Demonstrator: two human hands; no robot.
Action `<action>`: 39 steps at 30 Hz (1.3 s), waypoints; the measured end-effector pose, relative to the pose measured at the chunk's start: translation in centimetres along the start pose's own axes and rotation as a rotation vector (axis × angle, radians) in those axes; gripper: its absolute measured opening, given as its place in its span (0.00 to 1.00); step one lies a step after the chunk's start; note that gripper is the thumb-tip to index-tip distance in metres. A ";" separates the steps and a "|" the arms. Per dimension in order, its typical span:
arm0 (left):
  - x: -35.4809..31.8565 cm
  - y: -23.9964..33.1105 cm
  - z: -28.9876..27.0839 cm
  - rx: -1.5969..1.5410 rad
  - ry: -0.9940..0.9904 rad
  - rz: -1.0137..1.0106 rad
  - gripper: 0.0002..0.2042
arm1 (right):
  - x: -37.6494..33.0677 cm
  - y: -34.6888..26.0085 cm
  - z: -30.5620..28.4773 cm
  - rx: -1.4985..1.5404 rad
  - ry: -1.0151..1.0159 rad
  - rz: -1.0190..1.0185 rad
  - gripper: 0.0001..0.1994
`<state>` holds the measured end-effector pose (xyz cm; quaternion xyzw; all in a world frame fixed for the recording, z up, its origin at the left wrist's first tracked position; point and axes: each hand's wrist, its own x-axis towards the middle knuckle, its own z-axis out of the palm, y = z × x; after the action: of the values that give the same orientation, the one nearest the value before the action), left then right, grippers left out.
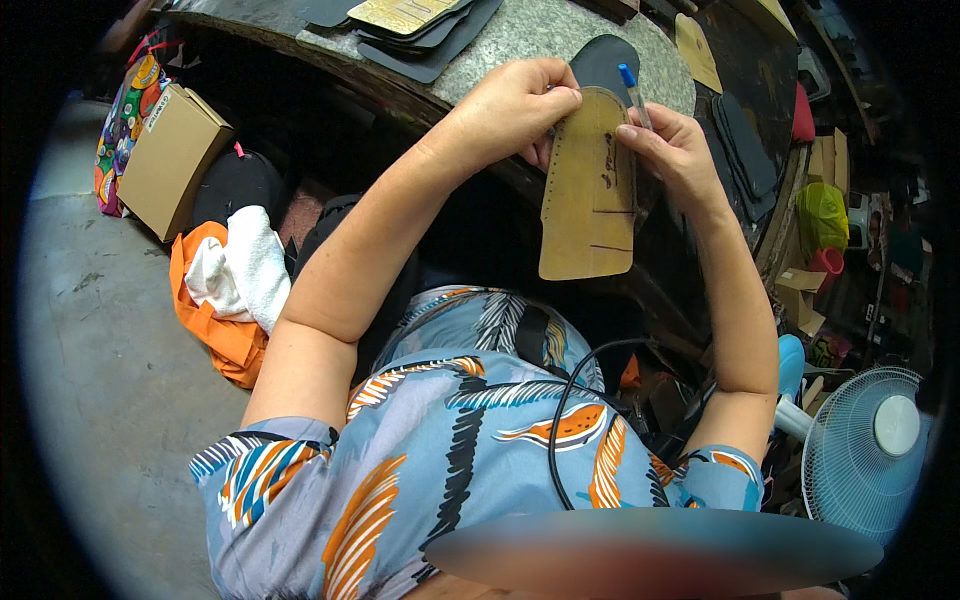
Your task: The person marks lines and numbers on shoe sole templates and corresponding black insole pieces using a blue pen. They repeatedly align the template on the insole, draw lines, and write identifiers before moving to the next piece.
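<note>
Workshop setting: grey stone tabletop (560, 45) at top, dark cut sole pieces (430, 45) stacked on it, concrete floor at left. Tan sole-shaped cardboard pattern (588, 190) held in air between both hands, just below tabletop edge. Long axis near vertical, rounded toe up, square end down toward lap. Left hand (515, 105) closed on upper left edge at toe. Right hand (672, 150) pinching right edge, also gripping blue-capped pen (632, 90) pointing up. Both hands equally near; pattern lies between them.
</note>
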<state>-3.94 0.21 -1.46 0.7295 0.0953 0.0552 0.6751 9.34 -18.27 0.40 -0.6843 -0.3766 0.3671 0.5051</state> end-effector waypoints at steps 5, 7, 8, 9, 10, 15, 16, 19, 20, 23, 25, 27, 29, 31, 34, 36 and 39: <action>-0.1 0.3 0.2 -0.002 -0.014 0.050 0.13 | 0.2 0.1 0.1 -0.019 0.007 0.034 0.08; -0.1 0.4 0.2 0.007 -0.025 0.058 0.13 | 0.2 0.3 0.2 -0.007 0.012 0.026 0.08; -0.2 0.4 0.2 0.008 -0.028 0.059 0.13 | 0.2 0.4 0.3 0.002 0.017 0.026 0.08; -0.2 0.4 0.1 0.010 -0.027 0.057 0.13 | 0.2 0.4 0.3 -0.006 0.020 0.022 0.08; -0.2 0.4 0.1 0.006 -0.032 0.049 0.12 | 0.1 0.4 0.2 -0.007 0.020 0.020 0.08; -0.2 0.4 -0.1 -0.036 -0.028 0.007 0.11 | 0.1 -0.1 0.0 -0.002 0.009 0.051 0.08; -0.2 0.5 -0.1 -0.044 -0.030 0.007 0.11 | 0.2 -0.1 -0.1 -0.003 0.001 0.040 0.08; -0.3 0.6 -0.2 -0.043 -0.035 0.009 0.11 | 0.3 -0.2 -0.1 -0.035 -0.007 0.045 0.08; -0.3 0.6 -0.2 -0.024 -0.032 0.010 0.11 | 0.3 -0.2 -0.1 -0.049 -0.007 0.054 0.08; -0.2 0.6 -0.2 -0.014 -0.050 0.002 0.10 | 0.3 -0.2 0.0 -0.073 0.019 0.060 0.08; -0.2 0.5 -0.2 -0.016 -0.060 -0.001 0.10 | 0.3 -0.1 0.0 -0.071 0.028 0.058 0.07; -0.2 0.4 -0.2 -0.008 -0.058 0.005 0.10 | 0.3 -0.1 0.0 -0.066 0.019 0.055 0.07; -0.2 0.4 -0.2 0.003 -0.059 0.006 0.10 | 0.4 -0.1 -0.1 -0.059 -0.004 0.051 0.07; -0.1 0.4 -0.2 -0.009 -0.065 0.009 0.11 | 0.5 -0.1 -0.2 -0.028 -0.005 0.046 0.07; -0.1 0.4 -0.2 -0.051 -0.075 0.015 0.12 | 0.6 0.0 -0.4 -0.027 -0.011 0.058 0.07; -0.2 0.4 -0.1 -0.068 -0.073 0.020 0.13 | 0.6 0.2 -0.5 -0.039 -0.016 0.069 0.07; -0.3 0.2 0.1 -0.015 -0.039 0.057 0.13 | 0.7 0.4 -0.5 -0.046 -0.024 0.061 0.08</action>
<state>-4.22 0.06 -1.24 0.7277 0.0609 0.0607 0.6805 10.15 -17.94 0.00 -0.7025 -0.3699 0.3818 0.4732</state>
